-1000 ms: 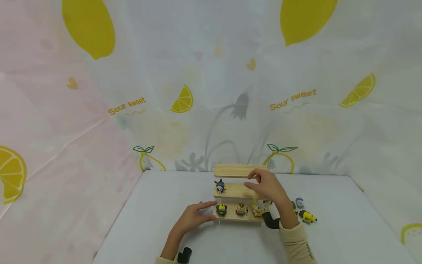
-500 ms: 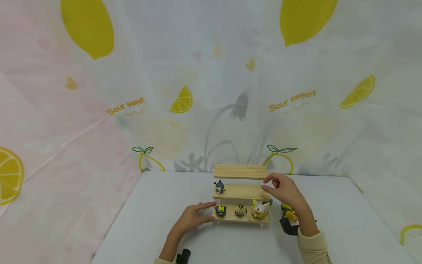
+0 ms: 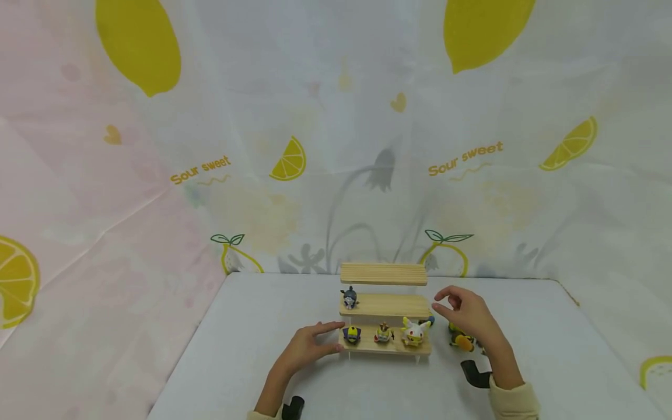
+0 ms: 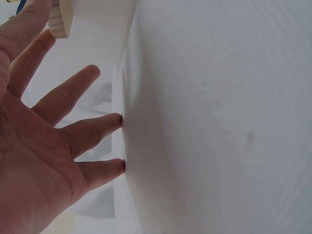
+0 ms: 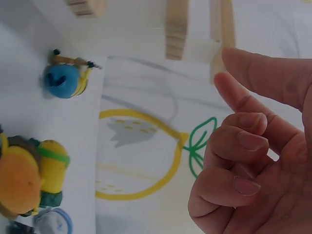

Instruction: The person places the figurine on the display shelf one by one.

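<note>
A three-tier wooden display shelf (image 3: 391,304) stands mid-table. My left hand (image 3: 310,344) touches its lowest board at the left end with thumb and forefinger. In the left wrist view, the fingers are straight and spread. On that board stand a blue-and-yellow figurine (image 3: 352,334), a crowned figurine (image 3: 384,333) and a white long-eared figurine (image 3: 414,333); a grey-haired figurine (image 3: 349,298) is on the middle board. My right hand (image 3: 467,312) hovers right of the shelf, holding nothing. Its thumb and forefinger reach forward slightly apart, the other fingers loosely bent.
Loose figurines lie right of the shelf: a blue-topped figurine (image 5: 63,82), an orange-and-dark figurine (image 5: 19,180) and a yellow figurine with a green band (image 5: 52,163). My right forearm partly hides this group in the head view. A lemon-print cloth (image 3: 336,146) hangs behind the table.
My right hand has moved right and slightly down, from over the middle board to beside the shelf, uncovering the white long-eared figurine. My left hand has stayed at the lowest board's end.
</note>
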A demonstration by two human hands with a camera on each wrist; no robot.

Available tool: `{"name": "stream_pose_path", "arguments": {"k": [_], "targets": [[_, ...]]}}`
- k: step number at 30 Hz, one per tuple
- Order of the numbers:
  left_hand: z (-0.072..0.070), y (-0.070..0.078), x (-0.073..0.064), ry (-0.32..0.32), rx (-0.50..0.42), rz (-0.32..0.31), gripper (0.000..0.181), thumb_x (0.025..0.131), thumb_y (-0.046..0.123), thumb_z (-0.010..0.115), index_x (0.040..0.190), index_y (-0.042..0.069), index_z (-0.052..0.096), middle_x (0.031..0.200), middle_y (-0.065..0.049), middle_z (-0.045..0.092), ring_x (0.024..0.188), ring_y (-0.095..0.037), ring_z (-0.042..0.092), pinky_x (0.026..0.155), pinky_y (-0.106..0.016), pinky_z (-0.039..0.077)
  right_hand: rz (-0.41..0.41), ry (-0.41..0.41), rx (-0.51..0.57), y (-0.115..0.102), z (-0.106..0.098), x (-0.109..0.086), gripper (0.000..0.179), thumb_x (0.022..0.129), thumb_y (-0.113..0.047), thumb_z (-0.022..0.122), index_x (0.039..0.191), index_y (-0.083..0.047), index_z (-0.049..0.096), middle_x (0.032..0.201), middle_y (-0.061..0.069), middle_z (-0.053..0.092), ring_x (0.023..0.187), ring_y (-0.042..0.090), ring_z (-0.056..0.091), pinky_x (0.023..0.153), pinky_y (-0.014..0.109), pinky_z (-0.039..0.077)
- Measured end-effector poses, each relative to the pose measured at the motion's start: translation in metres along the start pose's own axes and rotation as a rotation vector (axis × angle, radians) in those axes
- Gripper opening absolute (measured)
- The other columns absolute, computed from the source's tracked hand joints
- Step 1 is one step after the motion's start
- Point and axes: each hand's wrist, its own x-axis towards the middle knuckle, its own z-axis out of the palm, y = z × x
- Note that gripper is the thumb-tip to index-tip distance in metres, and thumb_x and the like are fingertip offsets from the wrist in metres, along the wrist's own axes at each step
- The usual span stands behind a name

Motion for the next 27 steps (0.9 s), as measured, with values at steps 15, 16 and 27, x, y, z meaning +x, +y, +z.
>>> {"name": "stream_pose_path", "arguments": {"k": [15, 16, 27], "targets": [[0.0, 0.0, 0.001, 0.006, 0.0, 0.011, 0.05, 0.082, 0.042, 0.078, 0.128, 0.025, 0.068, 0.13, 0.004, 0.063, 0.133, -0.044, 0.043, 0.112, -0.059, 0.03, 0.099, -0.051, -0.06, 0.035, 0.03, 0.011, 0.016, 0.087, -0.013, 0.075, 0.098, -0.005, 0.068, 0.067, 0.002, 0.041, 0.057, 0.016, 0.037, 0.051, 0.027, 0.03], [0.0, 0.0, 0.001, 0.008, -0.002, 0.007, 0.05, 0.082, 0.042, 0.079, 0.128, 0.025, 0.068, 0.13, 0.004, 0.064, 0.133, -0.044, 0.042, 0.111, -0.059, 0.03, 0.102, -0.062, -0.067, 0.038, 0.032, 0.013, 0.017, 0.087, -0.013, 0.075, 0.099, -0.005, 0.068, 0.068, 0.003, 0.041, 0.058, 0.016, 0.037, 0.051, 0.028, 0.03], [0.0, 0.004, 0.0, 0.007, -0.01, 0.0, 0.05, 0.082, 0.039, 0.079, 0.128, 0.024, 0.068, 0.13, 0.005, 0.063, 0.134, -0.043, 0.043, 0.112, -0.058, 0.029, 0.177, -0.138, -0.214, 0.042, 0.047, 0.027, 0.021, 0.085, -0.013, 0.071, 0.101, 0.0, 0.067, 0.078, 0.007, 0.056, 0.063, 0.02, 0.048, 0.051, 0.033, 0.041]]}}
